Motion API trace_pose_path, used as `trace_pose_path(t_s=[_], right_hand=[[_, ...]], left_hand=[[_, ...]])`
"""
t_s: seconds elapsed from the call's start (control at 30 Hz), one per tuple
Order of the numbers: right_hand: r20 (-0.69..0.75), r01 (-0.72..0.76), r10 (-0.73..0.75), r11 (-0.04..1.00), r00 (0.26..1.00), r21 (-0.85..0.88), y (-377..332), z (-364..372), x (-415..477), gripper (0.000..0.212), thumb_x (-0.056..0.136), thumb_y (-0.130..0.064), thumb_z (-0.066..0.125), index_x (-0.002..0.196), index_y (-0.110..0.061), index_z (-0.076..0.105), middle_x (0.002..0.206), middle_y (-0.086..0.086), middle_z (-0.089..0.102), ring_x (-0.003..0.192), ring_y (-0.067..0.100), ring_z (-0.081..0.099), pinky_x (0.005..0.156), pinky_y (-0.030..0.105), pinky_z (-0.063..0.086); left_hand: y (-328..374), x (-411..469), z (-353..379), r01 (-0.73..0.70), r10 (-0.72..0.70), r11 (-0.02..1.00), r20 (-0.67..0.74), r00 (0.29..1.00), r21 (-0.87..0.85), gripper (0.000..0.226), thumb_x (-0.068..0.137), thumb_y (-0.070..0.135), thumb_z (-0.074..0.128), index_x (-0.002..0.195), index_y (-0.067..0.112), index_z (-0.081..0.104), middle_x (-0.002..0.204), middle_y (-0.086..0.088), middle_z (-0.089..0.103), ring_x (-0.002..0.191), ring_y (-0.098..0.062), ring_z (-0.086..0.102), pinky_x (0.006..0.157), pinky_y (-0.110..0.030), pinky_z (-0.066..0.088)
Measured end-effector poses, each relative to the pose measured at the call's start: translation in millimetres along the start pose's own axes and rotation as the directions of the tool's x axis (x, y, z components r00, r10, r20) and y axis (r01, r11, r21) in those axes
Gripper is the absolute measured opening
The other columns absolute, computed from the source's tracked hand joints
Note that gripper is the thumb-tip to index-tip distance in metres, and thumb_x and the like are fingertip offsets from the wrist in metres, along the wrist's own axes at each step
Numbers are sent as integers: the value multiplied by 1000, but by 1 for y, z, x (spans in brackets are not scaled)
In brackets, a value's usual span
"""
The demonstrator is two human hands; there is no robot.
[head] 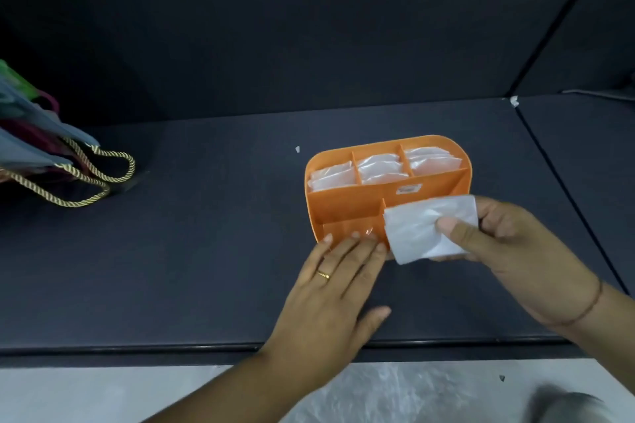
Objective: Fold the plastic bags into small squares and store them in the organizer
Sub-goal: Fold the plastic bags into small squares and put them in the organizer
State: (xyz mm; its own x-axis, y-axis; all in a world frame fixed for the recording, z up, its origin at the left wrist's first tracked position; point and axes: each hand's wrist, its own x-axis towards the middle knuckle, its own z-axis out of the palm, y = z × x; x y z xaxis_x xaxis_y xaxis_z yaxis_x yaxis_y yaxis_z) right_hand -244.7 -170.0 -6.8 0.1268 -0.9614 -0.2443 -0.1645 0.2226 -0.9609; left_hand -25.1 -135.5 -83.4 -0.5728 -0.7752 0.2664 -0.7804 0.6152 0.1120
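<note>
Careful now: your right hand [508,247] pinches the folded bag [422,233], which could spring open; your left hand [336,282], fingers [357,251] straight, merely touches the organizer [343,203], which may slide.

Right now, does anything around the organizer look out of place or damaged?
Only litter: a small white scrap lies on the dark table beyond the orange plastic organizer, and a second white scrap at its far right corner. The folded clear plastic bags sit tidily in the rear compartments.

Smooth orange plastic organizer [347,206], glossy clear plastic bags [379,166], matt dark table [206,251], perhaps cloth-covered.
</note>
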Motion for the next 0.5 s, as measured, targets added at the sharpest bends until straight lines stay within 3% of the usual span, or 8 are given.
trace_pose_path(t_s=[0.1,0.2,0.37,0.5], right_hand=[[-147,38,-45,998,988,-50,-1,-3,12,19,95,-8,54,106,-14,68,98,2,75,91,17,71,82,34,58],[-331,18,-92,975,939,-221,3,-10,23,11,92,-11,59,99,-18,66,91,1,72,84,23,69,77,43,58],[-352,-2,-132,935,927,-356,5,-12,26,18,89,-14,65,80,-28,62,77,-11,67,63,-5,62,54,6,47],[-369,-119,-54,895,928,-429,18,-11,29,5,87,-18,68,82,-20,67,86,-4,65,73,5,60,55,10,41]], left_hand=[[4,-3,1,2,-3,999,16,1000,45,59,100,48,36,147,12,37,149,-3,47,139,-20,42,114,-42,27],[7,-3,0,23,-25,998,34,999,65,59,99,48,36,147,12,37,149,-2,47,137,-19,44,113,-41,28],[18,-4,-3,36,-42,995,59,997,89,62,97,51,35,146,13,38,147,-3,49,130,-17,43,113,-37,24],[24,-7,-5,33,-39,997,73,997,76,63,96,53,32,144,12,38,145,-3,51,125,-18,51,110,-36,29]])
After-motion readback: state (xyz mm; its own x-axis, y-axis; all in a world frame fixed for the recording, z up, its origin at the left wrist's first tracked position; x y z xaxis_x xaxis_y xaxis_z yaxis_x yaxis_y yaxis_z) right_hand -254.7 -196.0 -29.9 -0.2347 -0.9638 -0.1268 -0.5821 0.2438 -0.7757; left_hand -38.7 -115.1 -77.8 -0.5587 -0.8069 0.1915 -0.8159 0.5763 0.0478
